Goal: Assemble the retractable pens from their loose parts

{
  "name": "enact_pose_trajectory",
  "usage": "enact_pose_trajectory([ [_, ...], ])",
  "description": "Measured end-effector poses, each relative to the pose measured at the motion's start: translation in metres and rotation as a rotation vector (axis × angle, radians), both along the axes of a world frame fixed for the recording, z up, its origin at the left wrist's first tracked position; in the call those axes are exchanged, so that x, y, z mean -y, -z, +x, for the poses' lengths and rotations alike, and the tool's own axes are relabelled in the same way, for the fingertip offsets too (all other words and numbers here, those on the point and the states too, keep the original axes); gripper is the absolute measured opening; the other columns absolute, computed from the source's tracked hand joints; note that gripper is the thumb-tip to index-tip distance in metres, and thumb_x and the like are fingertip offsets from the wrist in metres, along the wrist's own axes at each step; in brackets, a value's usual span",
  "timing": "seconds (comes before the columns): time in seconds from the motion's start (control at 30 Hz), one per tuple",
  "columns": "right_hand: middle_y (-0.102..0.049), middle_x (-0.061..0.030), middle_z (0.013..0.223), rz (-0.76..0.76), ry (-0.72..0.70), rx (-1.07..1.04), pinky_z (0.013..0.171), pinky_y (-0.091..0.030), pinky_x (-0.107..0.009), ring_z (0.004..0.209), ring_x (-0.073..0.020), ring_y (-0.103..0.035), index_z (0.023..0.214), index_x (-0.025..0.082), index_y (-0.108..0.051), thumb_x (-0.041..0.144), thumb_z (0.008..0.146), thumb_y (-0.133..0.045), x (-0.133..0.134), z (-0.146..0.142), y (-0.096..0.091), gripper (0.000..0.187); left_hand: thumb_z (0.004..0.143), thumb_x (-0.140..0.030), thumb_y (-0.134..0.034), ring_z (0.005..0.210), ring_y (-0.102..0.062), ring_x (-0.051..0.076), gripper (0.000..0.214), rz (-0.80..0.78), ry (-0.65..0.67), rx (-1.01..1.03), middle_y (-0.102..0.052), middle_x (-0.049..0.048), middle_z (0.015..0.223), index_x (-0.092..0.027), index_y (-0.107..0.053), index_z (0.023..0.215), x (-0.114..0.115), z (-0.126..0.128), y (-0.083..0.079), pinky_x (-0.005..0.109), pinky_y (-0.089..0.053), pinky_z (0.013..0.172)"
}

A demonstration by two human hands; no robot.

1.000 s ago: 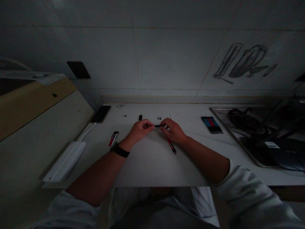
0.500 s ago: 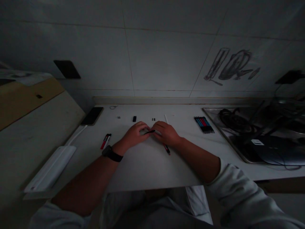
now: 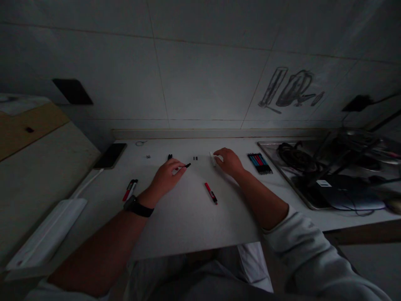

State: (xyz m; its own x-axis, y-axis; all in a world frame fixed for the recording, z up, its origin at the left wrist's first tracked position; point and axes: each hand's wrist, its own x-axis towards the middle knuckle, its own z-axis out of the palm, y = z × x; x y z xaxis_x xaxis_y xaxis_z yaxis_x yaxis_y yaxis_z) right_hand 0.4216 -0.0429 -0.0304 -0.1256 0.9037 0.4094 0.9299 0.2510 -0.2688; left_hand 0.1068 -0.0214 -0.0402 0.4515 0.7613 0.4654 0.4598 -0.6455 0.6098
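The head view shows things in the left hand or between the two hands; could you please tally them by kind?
Slim black piece in the left hand: 1
White stick by the right hand: 1
Small dark pieces: 2
Red-and-black pen: 1
Total: 5

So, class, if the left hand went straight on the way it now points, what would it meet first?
Probably the dark bits: they lie just past the tip of the black part in the left hand, though depth is hard to judge.
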Motion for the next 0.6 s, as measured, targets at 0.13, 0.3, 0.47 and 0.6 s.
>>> enact_pose_trajectory([
  [0.13, -0.067, -0.0146, 0.132, -0.055, -0.11, 0.16, 0.106, -0.044, -0.049, 0.123, -0.0317, -0.058, 0.132, 0.022, -0.07, 0.035, 0.101, -0.059, -0.001, -0.025, 0.009, 0.036, 0.098, -0.037, -0.061, 0.096, -0.067, 0.02, 0.02, 0.021, 0.004, -0.013, -0.07, 0.0059, 0.104, -0.022, -0.075, 0.1, 0.0, 0.0, 0.0, 0.036, -0.055, 0.086],
  [0.3, -0.061, -0.013, 0.142, -0.06, -0.102, 0.191, 0.112, -0.037, -0.051, 0.131, -0.0329, -0.053, 0.142, 0.027, -0.065, 0.041, 0.105, -0.053, -0.008, -0.046, 0.014, 0.042, 0.098, -0.037, -0.062, 0.095, -0.067, 0.021, 0.02, 0.006, 0.004, -0.027, -0.07, 0.0056, 0.103, -0.022, -0.074, 0.1, -0.001, 0.002, 0.0, 0.034, -0.054, 0.082],
  [0.47, -0.06, -0.0109, 0.143, -0.075, -0.089, 0.192, 0.115, -0.034, -0.052, 0.133, -0.0323, -0.051, 0.134, 0.032, -0.072, 0.039, 0.105, -0.052, -0.014, -0.045, 0.019, 0.036, 0.098, -0.037, -0.061, 0.098, -0.067, 0.021, 0.02, -0.005, 0.003, -0.039, -0.071, 0.0058, 0.103, -0.021, -0.074, 0.098, -0.001, 0.004, -0.001, 0.037, -0.053, 0.089],
  [0.6, -0.056, -0.0111, 0.149, -0.071, -0.097, 0.192, 0.117, -0.03, -0.054, 0.137, -0.032, -0.048, 0.142, 0.035, -0.066, 0.036, 0.105, -0.052, -0.014, -0.045, 0.022, 0.039, 0.097, -0.036, -0.062, 0.099, -0.068, 0.022, 0.018, -0.013, 0.011, -0.03, -0.071, 0.0062, 0.103, -0.021, -0.073, 0.097, -0.002, 0.004, 0.0, 0.038, -0.053, 0.093],
])
